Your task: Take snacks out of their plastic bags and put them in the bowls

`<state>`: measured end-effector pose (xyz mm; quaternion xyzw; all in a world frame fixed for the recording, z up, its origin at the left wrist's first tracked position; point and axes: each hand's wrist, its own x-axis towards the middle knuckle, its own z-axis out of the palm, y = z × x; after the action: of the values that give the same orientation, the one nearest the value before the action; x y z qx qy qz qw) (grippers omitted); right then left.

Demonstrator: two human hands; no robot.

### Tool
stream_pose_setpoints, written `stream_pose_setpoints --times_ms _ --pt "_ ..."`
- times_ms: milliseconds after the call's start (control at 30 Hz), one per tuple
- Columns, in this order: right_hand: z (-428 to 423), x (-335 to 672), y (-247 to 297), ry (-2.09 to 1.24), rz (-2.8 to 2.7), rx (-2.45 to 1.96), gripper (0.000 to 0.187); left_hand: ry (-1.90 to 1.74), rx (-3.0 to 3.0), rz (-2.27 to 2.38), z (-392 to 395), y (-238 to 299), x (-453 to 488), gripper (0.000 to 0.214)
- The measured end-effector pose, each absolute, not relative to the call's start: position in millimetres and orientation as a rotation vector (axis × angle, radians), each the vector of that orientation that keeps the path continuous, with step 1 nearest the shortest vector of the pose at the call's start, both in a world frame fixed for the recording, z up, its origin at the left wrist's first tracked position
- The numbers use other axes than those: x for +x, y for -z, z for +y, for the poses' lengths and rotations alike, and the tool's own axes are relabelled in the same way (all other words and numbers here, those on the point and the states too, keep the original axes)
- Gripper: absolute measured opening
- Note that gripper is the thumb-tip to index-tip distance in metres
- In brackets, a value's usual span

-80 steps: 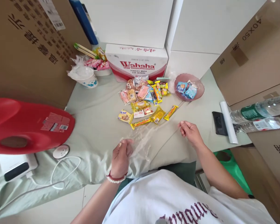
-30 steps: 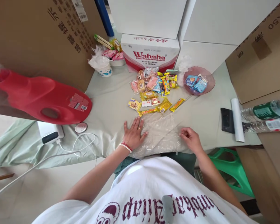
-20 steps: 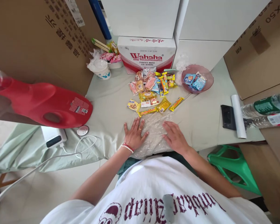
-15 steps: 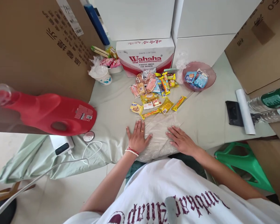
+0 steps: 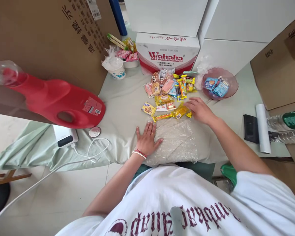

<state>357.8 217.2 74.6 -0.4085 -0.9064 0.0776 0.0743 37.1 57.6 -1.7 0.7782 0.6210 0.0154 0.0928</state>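
Note:
A sheet of clear plastic wrap (image 5: 178, 141) lies spread on the green-clothed table (image 5: 123, 108) at its near edge. My left hand (image 5: 147, 139) rests flat and open on the wrap's left edge, fingers spread. My right hand (image 5: 199, 109) reaches past the wrap, fingers stretched out. It lies over a long yellow snack bar (image 5: 189, 114), beside a yellow packet (image 5: 180, 112). Whether it grips the bar I cannot make out. Behind them sits a pile of small wrapped snacks (image 5: 167, 90).
A pink bowl (image 5: 232, 87) with blue packets stands at the right, a Wahaha box (image 5: 167, 54) behind the pile. A red jug (image 5: 59, 101), a power bank (image 5: 64, 137) with cable and a paper cup (image 5: 114, 67) are left. A black phone (image 5: 249, 127), a white roll (image 5: 263, 129) and bottles (image 5: 285, 126) are right.
The wrap, earlier held up between both hands, now lies flat. My left hand stays pressed on it. My right hand has left the wrap and moved forward to the yellow snack bar.

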Motion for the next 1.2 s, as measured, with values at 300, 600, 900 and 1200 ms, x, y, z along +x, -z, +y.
stream_pose_setpoints --times_ms 300,600,900,1200 --pt "250 347 -76 -0.314 -2.925 -1.346 0.041 -0.063 2.305 1.838 58 0 38 0.084" --pt "146 376 -110 -1.148 -2.008 -1.305 0.063 -0.097 2.288 1.823 58 1 38 0.076" --pt "126 293 -67 -0.790 -2.659 -1.149 0.031 -0.154 2.299 1.858 58 3 35 0.064" --pt "90 274 -55 -0.553 -2.812 -1.074 0.051 -0.180 2.332 1.853 59 5 37 0.061"
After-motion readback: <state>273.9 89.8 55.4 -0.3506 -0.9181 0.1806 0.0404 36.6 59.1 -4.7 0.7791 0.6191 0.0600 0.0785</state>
